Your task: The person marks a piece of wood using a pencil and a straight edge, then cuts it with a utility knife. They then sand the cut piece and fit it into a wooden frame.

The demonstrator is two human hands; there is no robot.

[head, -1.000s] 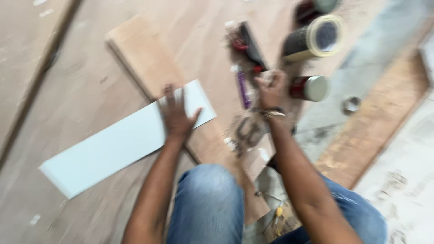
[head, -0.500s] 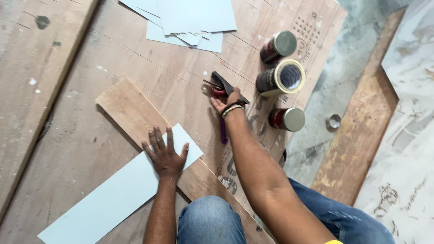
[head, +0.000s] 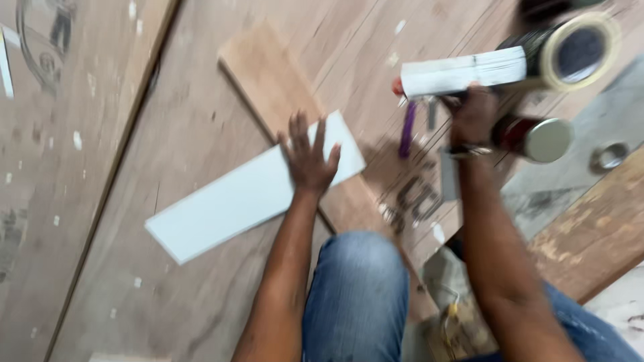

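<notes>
My left hand [head: 310, 155] lies flat, fingers spread, on the near end of a long pale blue laminate strip [head: 228, 201]. That strip rests across a narrow wooden plank [head: 275, 87] on the plywood floor. My right hand [head: 473, 114] is raised and closed around a white folded pad or block [head: 463, 72], held level with a red tip showing at its left end. A purple-handled tool [head: 407, 129] lies on the floor just left of that hand. The picture is blurred.
A dark tin with a cream rim [head: 570, 50] and a red tin with a silver lid [head: 537, 139] lie on their sides at the right. A small metal cap [head: 609, 157] sits on grey concrete. A wooden beam [head: 597, 234] runs at lower right. My knee in jeans [head: 359, 295] is near.
My right hand has lifted the white pad off the tool pile by the tins. The left hand stays pressed on the blue strip. The camera has swung closer and to the right.
</notes>
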